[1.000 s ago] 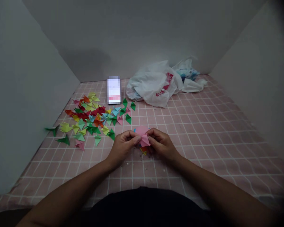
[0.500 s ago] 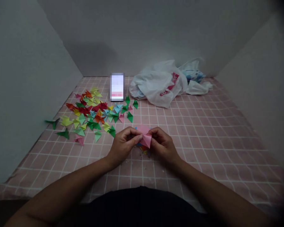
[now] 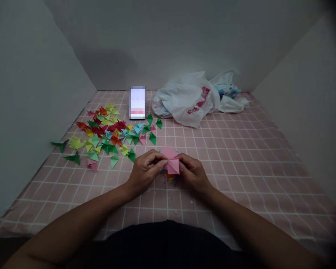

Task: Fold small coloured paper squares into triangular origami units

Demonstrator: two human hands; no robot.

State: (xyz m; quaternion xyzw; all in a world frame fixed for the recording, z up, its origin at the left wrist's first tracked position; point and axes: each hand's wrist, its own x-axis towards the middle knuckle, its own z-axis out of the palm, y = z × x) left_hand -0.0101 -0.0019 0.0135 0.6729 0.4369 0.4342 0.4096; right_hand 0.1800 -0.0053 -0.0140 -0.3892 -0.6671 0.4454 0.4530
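A piece of pink origami paper (image 3: 173,166), folded into a small square shape with crease lines, is held up between both hands. My left hand (image 3: 148,168) pinches its left corner between thumb and fingers. At its right edge my right hand (image 3: 194,172) grips it, with the fingertips partly hidden behind the paper. Beneath and behind it lies a stack of coloured paper sheets (image 3: 169,152), pink on top, with blue, orange and yellow edges peeking out.
Many folded paper cranes (image 3: 109,147) in several colours lie scattered at the left. A lit phone (image 3: 137,102) stands at the back. White plastic bags (image 3: 184,99) sit by the back wall. Pink checked cloth (image 3: 240,157) covers the surface; walls close in the sides.
The pink paper has turned slightly and its lower part now looks squarer and more spread. Both hands stay on it almost in place; the whole view has shifted a little.
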